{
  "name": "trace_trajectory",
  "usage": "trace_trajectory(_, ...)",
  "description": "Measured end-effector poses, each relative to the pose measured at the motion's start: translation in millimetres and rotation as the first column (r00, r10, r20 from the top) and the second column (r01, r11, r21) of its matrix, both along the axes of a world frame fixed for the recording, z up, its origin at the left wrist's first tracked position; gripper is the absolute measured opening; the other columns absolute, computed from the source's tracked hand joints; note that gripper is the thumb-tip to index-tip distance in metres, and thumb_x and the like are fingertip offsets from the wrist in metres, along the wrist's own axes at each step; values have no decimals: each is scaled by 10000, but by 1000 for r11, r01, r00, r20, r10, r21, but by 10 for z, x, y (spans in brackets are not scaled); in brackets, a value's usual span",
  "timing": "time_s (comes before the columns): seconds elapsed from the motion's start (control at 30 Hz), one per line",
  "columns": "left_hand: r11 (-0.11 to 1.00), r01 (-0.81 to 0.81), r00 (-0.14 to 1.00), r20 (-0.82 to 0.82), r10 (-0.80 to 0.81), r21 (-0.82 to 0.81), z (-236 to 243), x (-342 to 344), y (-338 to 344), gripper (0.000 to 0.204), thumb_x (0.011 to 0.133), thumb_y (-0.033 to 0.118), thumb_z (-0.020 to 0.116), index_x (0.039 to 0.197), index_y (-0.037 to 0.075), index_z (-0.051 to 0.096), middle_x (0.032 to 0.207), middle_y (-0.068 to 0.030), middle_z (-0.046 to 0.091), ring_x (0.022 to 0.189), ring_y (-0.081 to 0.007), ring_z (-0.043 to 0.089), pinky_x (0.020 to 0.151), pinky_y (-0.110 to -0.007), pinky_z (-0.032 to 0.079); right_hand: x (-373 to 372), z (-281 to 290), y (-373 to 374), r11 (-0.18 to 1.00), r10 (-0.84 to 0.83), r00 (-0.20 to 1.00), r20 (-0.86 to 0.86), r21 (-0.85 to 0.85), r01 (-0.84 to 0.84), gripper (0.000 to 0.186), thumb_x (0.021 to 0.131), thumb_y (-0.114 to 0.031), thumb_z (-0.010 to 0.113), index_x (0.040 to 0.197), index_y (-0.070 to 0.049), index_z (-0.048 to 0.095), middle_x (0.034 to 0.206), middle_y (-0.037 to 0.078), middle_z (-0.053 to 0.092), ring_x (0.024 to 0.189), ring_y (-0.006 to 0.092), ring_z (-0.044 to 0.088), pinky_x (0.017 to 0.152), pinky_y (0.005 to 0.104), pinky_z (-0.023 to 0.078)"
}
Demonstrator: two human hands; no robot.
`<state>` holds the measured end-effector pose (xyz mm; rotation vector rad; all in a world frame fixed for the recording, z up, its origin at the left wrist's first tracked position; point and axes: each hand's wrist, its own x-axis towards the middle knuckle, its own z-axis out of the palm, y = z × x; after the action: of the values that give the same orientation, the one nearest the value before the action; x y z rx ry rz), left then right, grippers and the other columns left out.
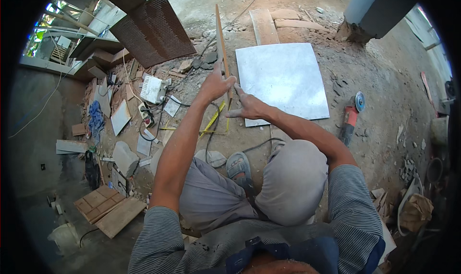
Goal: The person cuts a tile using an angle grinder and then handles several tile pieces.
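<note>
A thin tile (pixel 221 43), seen nearly edge-on, stands upright in front of me with its brown side to the right. My left hand (pixel 217 85) grips its near part. Beside its near edge is my right hand (pixel 249 106), thumb and fingers spread; whether a fingertip touches the tile I cannot tell. A large white square tile (pixel 283 82) lies on the ground just beyond my right hand. Below the hands lies a yellow folding ruler (pixel 212 118), next to a dark cable. Farther right, a red and black angle grinder (pixel 350 118) rests on the ground.
A brown tile (pixel 153 31) with a gridded back leans at the far left. Left of me are a white box (pixel 153 89), a power strip (pixel 146 114), a blue cloth (pixel 96 118) and broken tiles. A pillar (pixel 377 10) stands far right. Brown tiles (pixel 120 216) lie near left.
</note>
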<state>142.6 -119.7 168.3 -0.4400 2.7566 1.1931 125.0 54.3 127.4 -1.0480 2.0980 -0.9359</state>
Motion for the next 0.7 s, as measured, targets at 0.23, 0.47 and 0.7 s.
trace_trajectory(0.23, 914, -255, 964, 9, 266, 314, -251, 70, -232, 693, 914, 482, 544, 1391, 23, 339, 1133, -155, 585, 909, -253, 624, 731, -334, 510, -6, -148, -324, 860, -394, 875, 283, -222, 459, 510, 801, -205, 620, 1203, 77, 483, 876, 297, 653, 844, 421, 659, 714, 434, 526)
trace_trajectory(0.47, 735, -617, 774, 389, 500, 282, -1754, 208, -848, 601, 928, 570, 488, 1089, -5, 552, 773, -15, 501, 735, -190, 582, 719, -332, 501, -923, 640, -295, 701, -363, 724, 587, -339, 627, 332, 813, -99, 528, 1049, 133, 552, 900, 225, 656, 718, 306, 685, 606, 384, 582)
trace_trajectory(0.7, 380, -686, 620, 224, 752, 621, -1208, 62, 374, 450, 968, 359, 489, 1041, -68, 611, 972, -160, 652, 806, -233, 598, 714, -395, 473, -677, 338, 712, 503, -377, 594, 711, -381, 776, 427, 824, -82, 545, 1180, 132, 442, 1036, 215, 607, 852, 318, 673, 626, 432, 612)
